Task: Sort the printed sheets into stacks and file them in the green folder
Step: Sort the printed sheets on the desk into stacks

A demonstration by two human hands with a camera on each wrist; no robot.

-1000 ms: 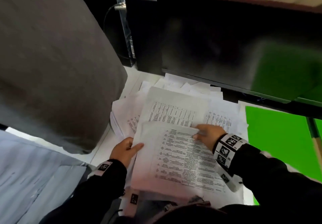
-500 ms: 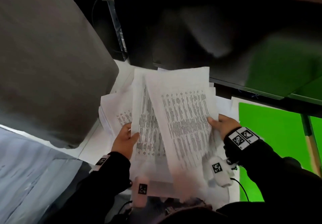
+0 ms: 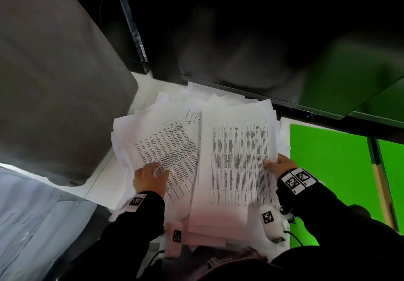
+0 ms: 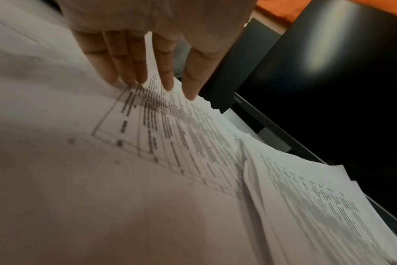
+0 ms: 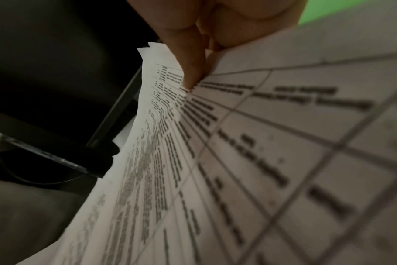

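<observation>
White desk (image 3: 102,171), dark monitor (image 3: 284,40) at the back, grey chair back (image 3: 54,61) off to the left of it. Loose heap of printed sheets (image 3: 196,103) spread in front of the monitor; green folder (image 3: 328,171) flat on the desk to the right of the heap, touching or just beside its edge.

Right hand (image 3: 276,165): thumb on top, fingers beneath, pinching the right edge of a small bundle (image 3: 238,162). Bundle's long axis running away from the body toward the monitor, near end raised off the heap. Wrist view: thumb (image 5: 188,59) pressed on the printed table, sheet edges fanned.

Left hand (image 3: 150,176): fingers (image 4: 125,59) straight and spread, flat on a skewed sheet (image 3: 166,147) left of the bundle; gripping nothing.

Judgement: sorting in progress, nothing filed yet. Folder on the right-hand side of the bundle, so right hand nearer; next placement likely a short sideways carry, bundle held level to avoid fanning.
</observation>
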